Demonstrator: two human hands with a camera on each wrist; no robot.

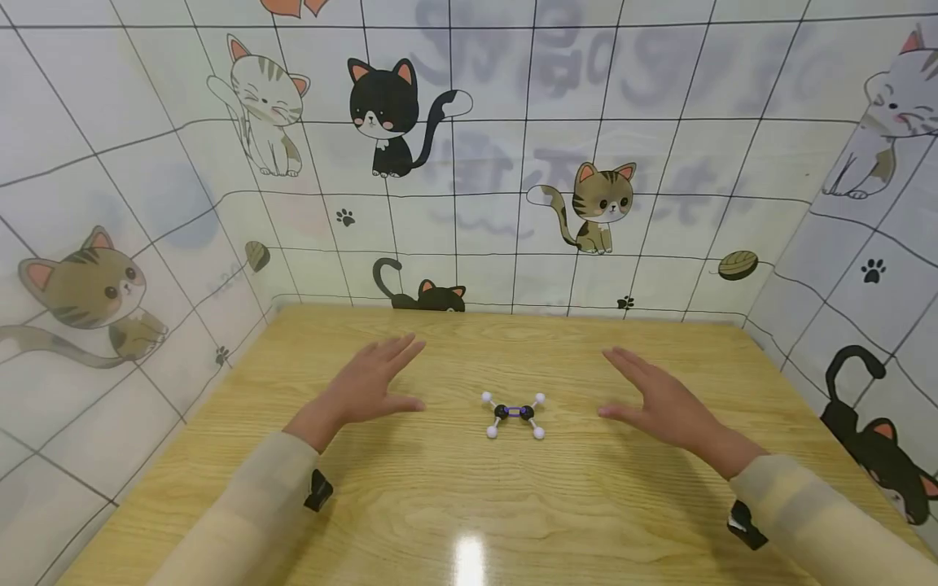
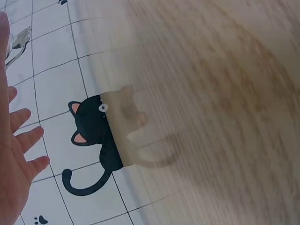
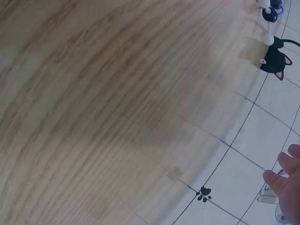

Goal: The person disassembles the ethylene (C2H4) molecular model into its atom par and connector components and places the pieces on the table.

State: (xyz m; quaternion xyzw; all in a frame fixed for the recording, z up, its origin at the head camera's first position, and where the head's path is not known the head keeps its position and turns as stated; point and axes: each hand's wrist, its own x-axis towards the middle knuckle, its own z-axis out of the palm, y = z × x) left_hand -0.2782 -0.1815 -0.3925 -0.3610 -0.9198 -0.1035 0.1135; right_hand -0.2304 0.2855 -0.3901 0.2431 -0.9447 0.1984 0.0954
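A small ball-and-stick molecule model [image 1: 501,412] lies on the wooden table, between the two hands in the head view. Two black balls sit at its middle, joined by a pair of purple-blue links, and several white balls stick out at the ends. To its left, my left hand [image 1: 370,382] is held over the table with fingers straight and thumb apart, holding nothing. On the other side my right hand [image 1: 663,403] mirrors it, fingers extended and nothing in its grasp. Part of the model [image 3: 270,14] shows at the top right corner of the right wrist view.
The wooden table [image 1: 410,496] has a glossy surface with a bright reflection near its front. White tiled-pattern walls [image 1: 491,277] with cartoon cats enclose its back and both sides. A dark strap piece [image 1: 318,491] hangs at the left sleeve, another [image 1: 746,525] at the right.
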